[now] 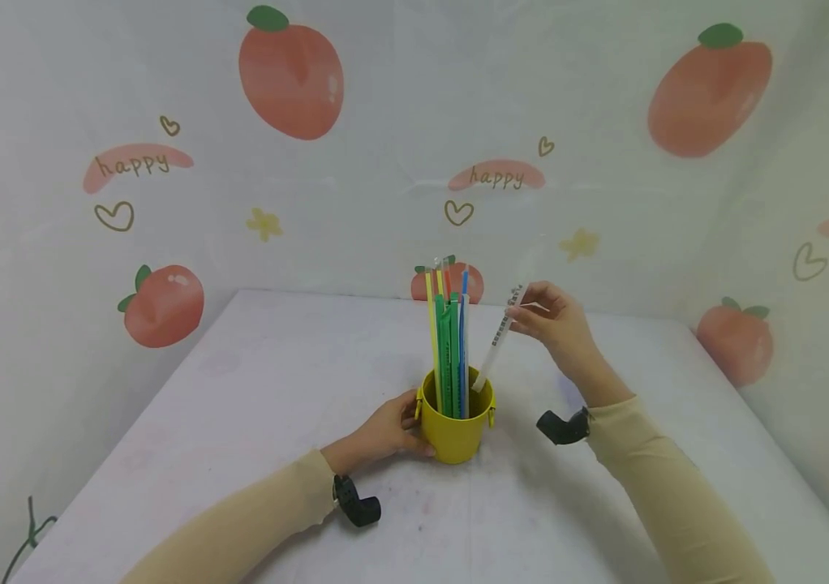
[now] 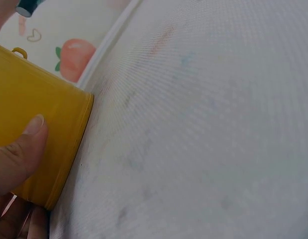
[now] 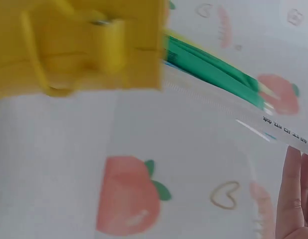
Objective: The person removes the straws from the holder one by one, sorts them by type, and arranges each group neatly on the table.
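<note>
A small yellow bucket [image 1: 454, 442] with side handles stands upright on the table. My left hand [image 1: 388, 426] grips it low on its left side; in the left wrist view the thumb [image 2: 25, 154] presses on the wall with fingers curled underneath. Inside the bucket stand several long green wrapped straws [image 1: 451, 349], with yellow, red and blue ones among them. My right hand [image 1: 555, 323] pinches the upper end of a white wrapped straw [image 1: 500, 334] with black print. That straw tilts, its lower end inside the bucket's right rim.
The white table [image 1: 298, 373] spreads around the bucket on all sides. Behind it hangs a white cloth backdrop [image 1: 378, 186] printed with fruit, hearts and words. A thin dark green cord [image 1: 32, 531] shows at the table's left edge.
</note>
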Motion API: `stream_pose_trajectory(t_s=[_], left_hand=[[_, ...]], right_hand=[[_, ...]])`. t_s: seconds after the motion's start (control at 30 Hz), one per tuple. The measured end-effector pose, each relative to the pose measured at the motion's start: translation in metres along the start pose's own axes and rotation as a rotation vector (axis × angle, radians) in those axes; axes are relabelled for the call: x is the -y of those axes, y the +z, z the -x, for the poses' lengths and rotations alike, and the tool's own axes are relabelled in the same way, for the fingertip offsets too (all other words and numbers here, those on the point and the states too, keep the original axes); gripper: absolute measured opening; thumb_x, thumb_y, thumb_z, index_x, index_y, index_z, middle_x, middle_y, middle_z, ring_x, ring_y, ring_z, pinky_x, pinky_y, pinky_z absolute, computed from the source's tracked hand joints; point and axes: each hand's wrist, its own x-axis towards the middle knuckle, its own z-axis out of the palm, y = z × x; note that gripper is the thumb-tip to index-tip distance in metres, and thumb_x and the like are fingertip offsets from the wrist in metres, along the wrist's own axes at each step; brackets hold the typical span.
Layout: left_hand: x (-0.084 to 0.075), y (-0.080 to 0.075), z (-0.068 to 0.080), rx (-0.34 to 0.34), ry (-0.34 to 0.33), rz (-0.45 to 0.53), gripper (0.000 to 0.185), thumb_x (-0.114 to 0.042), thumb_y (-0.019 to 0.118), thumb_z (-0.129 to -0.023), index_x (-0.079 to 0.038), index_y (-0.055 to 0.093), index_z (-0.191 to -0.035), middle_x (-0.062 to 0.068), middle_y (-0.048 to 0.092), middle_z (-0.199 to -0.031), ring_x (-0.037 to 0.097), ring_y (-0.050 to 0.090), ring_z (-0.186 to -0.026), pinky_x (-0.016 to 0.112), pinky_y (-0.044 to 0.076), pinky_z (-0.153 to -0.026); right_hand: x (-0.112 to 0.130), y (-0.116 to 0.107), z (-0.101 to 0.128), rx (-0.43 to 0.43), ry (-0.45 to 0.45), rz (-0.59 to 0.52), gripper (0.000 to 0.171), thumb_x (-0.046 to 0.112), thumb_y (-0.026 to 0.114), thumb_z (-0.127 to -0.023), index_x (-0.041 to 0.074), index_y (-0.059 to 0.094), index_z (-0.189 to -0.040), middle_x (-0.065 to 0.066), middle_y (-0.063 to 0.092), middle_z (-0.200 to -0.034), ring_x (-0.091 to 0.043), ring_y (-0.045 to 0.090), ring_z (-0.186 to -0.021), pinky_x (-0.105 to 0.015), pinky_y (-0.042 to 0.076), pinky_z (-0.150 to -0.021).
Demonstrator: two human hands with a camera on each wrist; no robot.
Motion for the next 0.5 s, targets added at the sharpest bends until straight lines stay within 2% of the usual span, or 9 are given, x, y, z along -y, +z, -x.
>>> stream_pose_trajectory(t_s=[0.13, 0.23, 0.37, 0.5], left_hand=[[0.0, 0.0, 0.0, 0.005, 0.007, 0.004, 0.088, -0.005, 0.083, -0.073, -0.008, 0.035, -0.147, 0.011, 0.046, -0.146, 0.031, 0.042, -0.137, 0.046, 0.035, -0.115], [0.0, 0.0, 0.0, 0.004, 0.006, -0.003, 0.088, -0.005, 0.083, -0.073, -0.007, 0.036, -0.147, 0.012, 0.046, -0.146, 0.032, 0.042, -0.137, 0.047, 0.035, -0.115], [0.0, 0.0, 0.0, -0.002, 0.004, -0.011, 0.088, -0.005, 0.083, -0.073, -0.007, 0.035, -0.147, 0.013, 0.047, -0.145, 0.033, 0.042, -0.137, 0.047, 0.035, -0.115], [0.0, 0.0, 0.0, -0.008, -0.007, -0.014, 0.089, -0.005, 0.084, -0.072, -0.008, 0.036, -0.147, 0.011, 0.047, -0.146, 0.032, 0.042, -0.137, 0.046, 0.035, -0.115]], right_hand=[[0.015, -0.012, -0.002, -0.041, -0.057, -0.17, 0.023, -0.009, 0.064, -0.087, 0.012, 0.061, -0.096, 0.0, 0.061, -0.094, -0.01, 0.065, -0.089, -0.027, 0.06, -0.081], [0.023, -0.023, -0.001, -0.074, -0.076, -0.254, 0.022, -0.011, 0.061, -0.088, 0.01, 0.062, -0.096, -0.001, 0.062, -0.093, -0.012, 0.065, -0.088, -0.027, 0.06, -0.079], [0.027, -0.037, 0.002, -0.11, -0.072, -0.296, 0.022, -0.01, 0.058, -0.09, 0.01, 0.063, -0.099, -0.001, 0.063, -0.094, -0.013, 0.065, -0.088, -0.028, 0.061, -0.078], [0.024, -0.046, 0.007, -0.109, -0.021, -0.322, 0.021, -0.008, 0.055, -0.092, 0.009, 0.062, -0.101, 0.0, 0.065, -0.094, -0.013, 0.066, -0.087, -0.028, 0.061, -0.077]])
